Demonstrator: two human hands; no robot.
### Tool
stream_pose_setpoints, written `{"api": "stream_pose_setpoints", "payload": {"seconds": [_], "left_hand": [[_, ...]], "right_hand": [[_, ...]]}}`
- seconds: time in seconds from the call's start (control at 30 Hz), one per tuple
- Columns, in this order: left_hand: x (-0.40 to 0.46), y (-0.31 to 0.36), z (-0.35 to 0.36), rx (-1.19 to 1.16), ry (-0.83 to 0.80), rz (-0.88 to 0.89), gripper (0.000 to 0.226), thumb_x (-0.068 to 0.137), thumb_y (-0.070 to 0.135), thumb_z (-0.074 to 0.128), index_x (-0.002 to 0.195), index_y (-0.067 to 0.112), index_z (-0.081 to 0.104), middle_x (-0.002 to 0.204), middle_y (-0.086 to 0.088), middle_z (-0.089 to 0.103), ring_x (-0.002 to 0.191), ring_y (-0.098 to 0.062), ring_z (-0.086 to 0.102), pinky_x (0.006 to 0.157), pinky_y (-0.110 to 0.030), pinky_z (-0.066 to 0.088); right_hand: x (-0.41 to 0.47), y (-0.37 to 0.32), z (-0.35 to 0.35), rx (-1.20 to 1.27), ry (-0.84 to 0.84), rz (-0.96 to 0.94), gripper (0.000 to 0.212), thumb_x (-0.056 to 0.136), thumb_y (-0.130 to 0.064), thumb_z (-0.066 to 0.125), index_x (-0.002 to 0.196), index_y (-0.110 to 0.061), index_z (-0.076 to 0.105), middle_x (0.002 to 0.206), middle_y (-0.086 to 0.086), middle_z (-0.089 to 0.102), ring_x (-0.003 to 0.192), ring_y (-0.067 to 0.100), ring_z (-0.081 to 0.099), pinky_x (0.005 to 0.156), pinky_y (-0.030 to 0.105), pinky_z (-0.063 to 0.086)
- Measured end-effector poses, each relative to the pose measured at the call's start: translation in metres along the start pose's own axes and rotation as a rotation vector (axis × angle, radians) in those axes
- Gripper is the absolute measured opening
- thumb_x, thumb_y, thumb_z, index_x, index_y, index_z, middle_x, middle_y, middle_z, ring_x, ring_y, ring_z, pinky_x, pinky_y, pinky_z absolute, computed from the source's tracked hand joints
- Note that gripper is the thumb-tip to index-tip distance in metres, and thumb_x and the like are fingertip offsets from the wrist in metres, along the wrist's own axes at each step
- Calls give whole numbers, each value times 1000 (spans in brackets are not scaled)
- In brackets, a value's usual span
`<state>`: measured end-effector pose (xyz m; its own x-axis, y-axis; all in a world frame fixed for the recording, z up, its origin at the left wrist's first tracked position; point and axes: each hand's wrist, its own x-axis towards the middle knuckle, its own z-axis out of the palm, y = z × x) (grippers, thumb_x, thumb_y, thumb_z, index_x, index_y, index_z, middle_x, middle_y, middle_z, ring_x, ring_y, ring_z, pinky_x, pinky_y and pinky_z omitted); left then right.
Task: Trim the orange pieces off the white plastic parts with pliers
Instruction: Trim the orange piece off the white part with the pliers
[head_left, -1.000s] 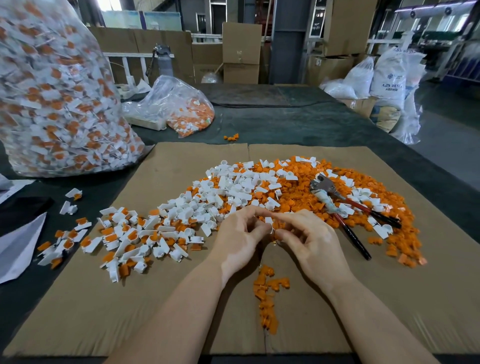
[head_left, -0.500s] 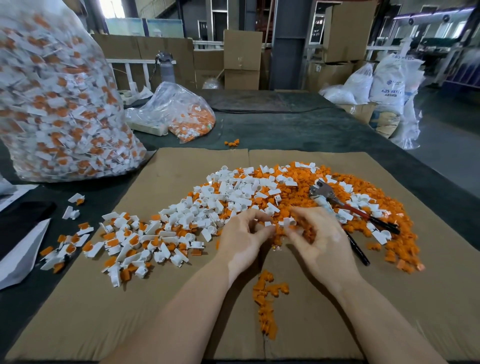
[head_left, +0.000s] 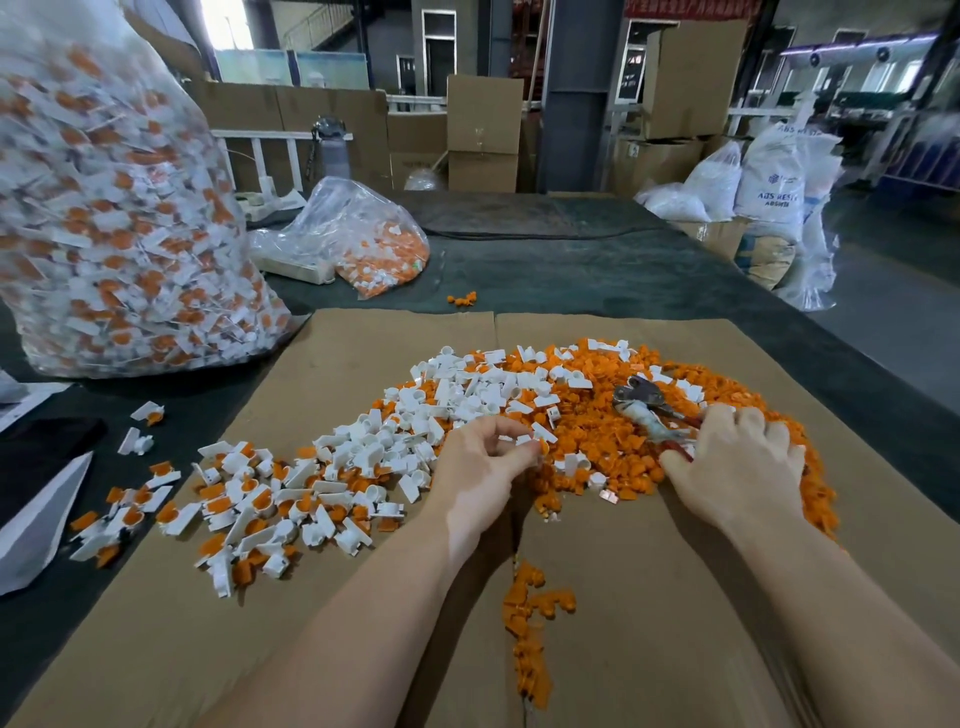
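Note:
A heap of white plastic parts (head_left: 447, 410) and cut orange pieces (head_left: 597, 431) covers the middle of the cardboard sheet (head_left: 322, 623). My left hand (head_left: 483, 467) pinches a small white part with an orange piece (head_left: 537, 441) between thumb and fingertips at the heap's near edge. My right hand (head_left: 737, 467) lies over the red handles of the pliers (head_left: 644, 405), whose metal jaws point away to the upper left on the orange pile. Whether its fingers are closed round the handles is hidden.
A big clear bag (head_left: 104, 218) full of untrimmed parts stands at the left. A smaller bag (head_left: 363, 239) lies behind the cardboard. Untrimmed parts (head_left: 249, 509) spread at the left; a strip of orange scraps (head_left: 530, 634) lies near me. White paper (head_left: 36, 519) sits at the left edge.
My hands have parted. The right hand moved right onto the pliers' handles, while the left stayed at the heap's edge with the small part.

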<state>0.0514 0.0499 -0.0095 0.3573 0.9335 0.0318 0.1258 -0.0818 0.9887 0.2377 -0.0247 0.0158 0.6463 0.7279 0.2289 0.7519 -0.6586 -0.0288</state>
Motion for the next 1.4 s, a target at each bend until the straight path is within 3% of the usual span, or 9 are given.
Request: {"api": "stream_pose_setpoints", "payload": {"seconds": [0.13,0.33,0.5,0.67,0.73,0.8,0.93,1.13,1.4], "left_hand": [[7,11,-2,-118,62,-59,10,85,21,69,94,19,65,69,6,71,68,-4,64,66,-22,45],[14,20,-4,-302,86,-146,8,86,10,66,93,12,64,67,1,67,54,-4,58,55,-18,47],[15,22,-4,-323,120,-186,4,87,6,64,89,10,64,68,-3,64,48,-4,56,56,-22,47],[16,18,-4,-303,146,-212,4,87,6,64,86,10,63,75,-7,65,48,-4,59,49,-19,49],[16,17,-4,-298,156,-224,2,87,5,63,87,8,63,77,-11,64,56,-11,61,57,-24,52],[16,15,-5,-302,178,-225,5,88,3,62,85,7,62,75,-12,64,62,-16,61,64,-30,51],[16,15,-5,-322,197,-236,9,89,1,60,82,7,61,67,-7,63,49,-7,60,53,-21,52],[14,14,-4,-286,228,-235,6,88,2,61,85,7,62,78,-12,64,63,-16,60,58,-25,53],[8,14,-2,-274,245,-248,13,87,7,64,99,2,63,100,-24,66,89,-33,65,84,-48,55]], "right_hand": [[-6,-10,-19,249,24,-126,31,90,-40,49,100,-11,45,101,10,56,91,25,54,74,36,44],[-22,-30,-47,705,-435,-323,21,95,-31,44,80,-20,54,63,-5,49,44,0,45,38,13,30],[-28,-35,-50,800,-691,-249,27,93,-31,48,80,-11,62,71,8,59,61,18,52,58,27,37],[-34,-34,-52,909,-841,-191,20,95,-21,44,82,-9,54,74,8,55,59,16,51,43,16,38],[-36,-34,-52,939,-873,-207,19,95,-20,44,81,-9,52,75,9,52,56,15,50,44,15,38],[-37,-36,-52,890,-858,-245,20,95,-20,43,82,-10,54,73,7,52,57,13,49,44,14,37],[-38,-38,-48,766,-795,-322,23,95,-27,42,81,-13,54,69,1,53,59,13,51,54,24,37],[-40,-42,-39,634,-587,-422,32,97,-43,40,79,-17,49,73,-1,49,59,12,44,57,26,33],[-47,-43,-25,599,-432,-420,31,96,-45,41,73,-24,39,76,-5,42,60,7,40,51,20,26]]}}
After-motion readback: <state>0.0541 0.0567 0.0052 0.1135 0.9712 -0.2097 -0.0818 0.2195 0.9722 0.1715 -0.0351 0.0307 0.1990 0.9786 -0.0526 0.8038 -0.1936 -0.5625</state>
